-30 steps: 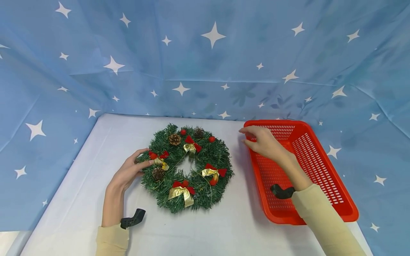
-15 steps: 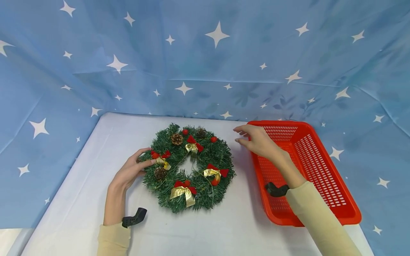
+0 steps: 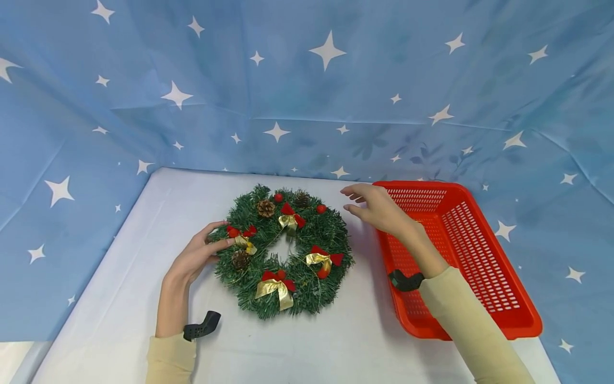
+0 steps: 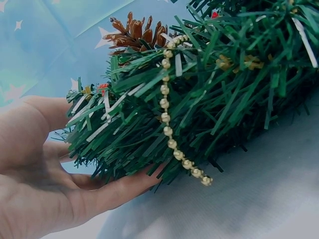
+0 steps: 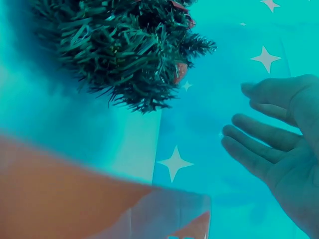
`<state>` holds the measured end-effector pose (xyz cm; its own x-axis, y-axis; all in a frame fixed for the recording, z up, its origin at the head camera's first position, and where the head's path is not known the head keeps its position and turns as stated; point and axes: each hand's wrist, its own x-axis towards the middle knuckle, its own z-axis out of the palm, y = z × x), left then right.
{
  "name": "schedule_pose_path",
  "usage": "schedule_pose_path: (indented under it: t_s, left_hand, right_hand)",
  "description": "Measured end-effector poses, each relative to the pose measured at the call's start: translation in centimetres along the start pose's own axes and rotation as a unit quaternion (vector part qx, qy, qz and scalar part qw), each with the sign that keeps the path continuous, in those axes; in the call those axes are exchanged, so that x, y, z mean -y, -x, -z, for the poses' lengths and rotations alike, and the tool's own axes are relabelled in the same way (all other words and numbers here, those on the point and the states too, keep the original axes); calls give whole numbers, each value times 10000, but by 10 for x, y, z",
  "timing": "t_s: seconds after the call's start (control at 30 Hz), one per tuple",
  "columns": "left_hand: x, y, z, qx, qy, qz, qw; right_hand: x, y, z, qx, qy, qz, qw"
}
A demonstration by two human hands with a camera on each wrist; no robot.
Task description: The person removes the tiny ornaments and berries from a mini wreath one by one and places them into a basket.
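Staged tabletop set, star-print backdrop (image 3: 307, 80)

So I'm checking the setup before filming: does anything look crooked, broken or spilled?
Nothing stands out. The wreath lies flat with its bows on, the left hand holds its edge, and the basket sits upright.

Wreath (image 3: 284, 250) on the table (image 3: 144, 298), basket (image 3: 479, 266) just to its right.
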<state>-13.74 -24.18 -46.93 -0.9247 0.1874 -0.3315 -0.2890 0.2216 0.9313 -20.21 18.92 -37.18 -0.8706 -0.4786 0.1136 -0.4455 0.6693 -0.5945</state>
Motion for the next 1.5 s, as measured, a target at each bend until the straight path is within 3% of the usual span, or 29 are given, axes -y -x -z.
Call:
schedule_pose_path:
  t_s: [0.87,1.5]
  left_hand:
    - [0,0,1,-55,8,-60,10000]
    - [-1,1,0,-78,92,-15,9999]
  right_hand:
    - [14,-30,-23,200,45,239,9995]
    - [12,-48,-38,388,-14,222,9990]
